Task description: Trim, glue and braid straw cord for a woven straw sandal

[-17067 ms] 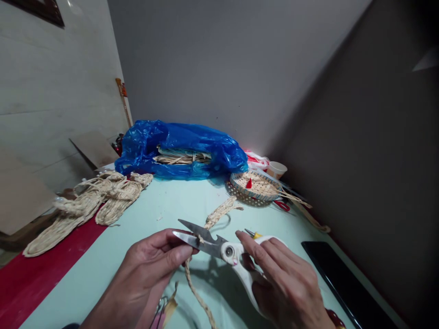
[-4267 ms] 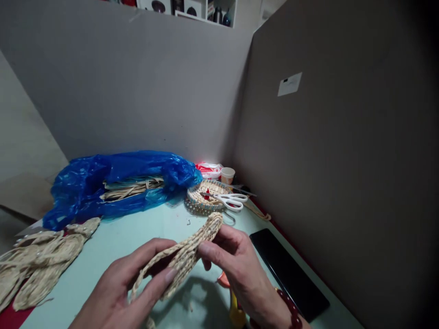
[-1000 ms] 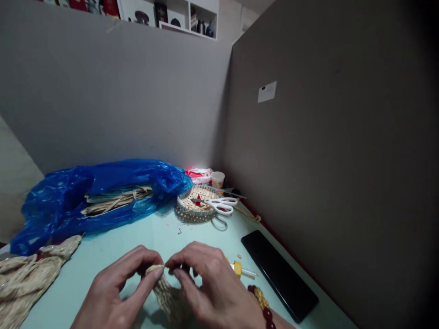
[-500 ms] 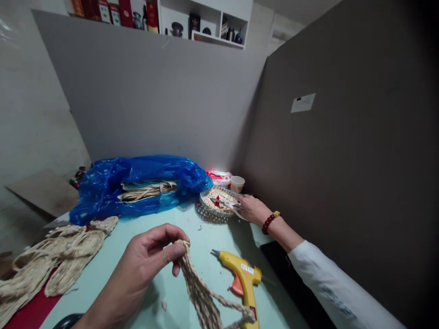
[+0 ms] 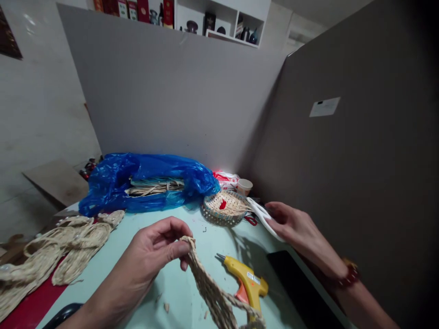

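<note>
My left hand [image 5: 156, 249] pinches the top end of a woven straw braid piece [image 5: 209, 288], which hangs down toward the lower edge of the view. My right hand [image 5: 298, 226] is closed on the white handles of a pair of scissors [image 5: 262, 214], lifted just off the rim of a small woven basket [image 5: 219, 217]. A yellow glue gun [image 5: 247, 281] lies on the pale green table [image 5: 144, 219] between my hands, its nozzle pointing left.
A blue plastic bag [image 5: 147, 180] with straw bundles lies at the back. Woven straw sandals [image 5: 58, 249] sit at the left on a red cloth. A paper cup [image 5: 244, 186] stands in the corner. A black phone [image 5: 302, 288] lies at the right. Grey partition walls enclose the table.
My right hand has let go of the braid, reached to the basket, taken the white scissors and drawn them back to the right. My left hand keeps holding the braid.
</note>
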Tool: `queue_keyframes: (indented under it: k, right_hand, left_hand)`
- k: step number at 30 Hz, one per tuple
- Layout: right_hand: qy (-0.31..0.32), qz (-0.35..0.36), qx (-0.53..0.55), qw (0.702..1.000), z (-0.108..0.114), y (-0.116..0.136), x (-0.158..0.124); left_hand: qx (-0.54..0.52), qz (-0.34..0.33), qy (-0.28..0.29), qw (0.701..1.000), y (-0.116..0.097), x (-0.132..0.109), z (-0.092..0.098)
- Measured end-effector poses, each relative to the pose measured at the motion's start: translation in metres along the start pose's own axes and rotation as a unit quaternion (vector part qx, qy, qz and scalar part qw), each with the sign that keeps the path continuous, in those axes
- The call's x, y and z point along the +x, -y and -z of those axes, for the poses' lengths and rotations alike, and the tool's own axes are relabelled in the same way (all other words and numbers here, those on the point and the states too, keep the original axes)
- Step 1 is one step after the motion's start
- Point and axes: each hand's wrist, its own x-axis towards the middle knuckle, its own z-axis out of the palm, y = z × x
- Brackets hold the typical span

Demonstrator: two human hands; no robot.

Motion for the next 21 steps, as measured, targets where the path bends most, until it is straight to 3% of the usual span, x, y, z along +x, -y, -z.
queue_keyframes:
  k: [3, 5, 8, 10, 16, 21]
  right_hand:
    - [0.006, -0.028, 0.135, 0.991, -0.018, 0.007, -0.019]
    - [0.018, -0.07, 0.328, 0.942, -0.032, 0.016, -0.027]
    - [0.073, -0.089, 0.442, 0.89, -0.047, 0.03, -0.036]
    - [0.098, -0.065, 0.44, 0.89, -0.051, 0.036, -0.042]
    - [0.11, 0.104, 0.262, 0.953, -0.057, 0.048, -0.061]
    - [0.119, 0.161, 0.2, 0.959, -0.06, 0.048, -0.064]
  left_hand:
    - [-0.04, 0.016, 0.003, 0.999, -0.001, 0.001, -0.002]
    - [-0.071, 0.022, 0.005, 0.997, 0.0, 0.001, -0.003]
    - [-0.107, 0.029, 0.003, 0.994, 0.002, 0.003, -0.003]
    - [-0.127, 0.028, 0.001, 0.992, 0.004, 0.004, -0.002]
    - [-0.175, 0.034, -0.01, 0.984, 0.008, 0.006, -0.004]
    - [-0.177, 0.046, -0.046, 0.982, 0.009, 0.005, -0.008]
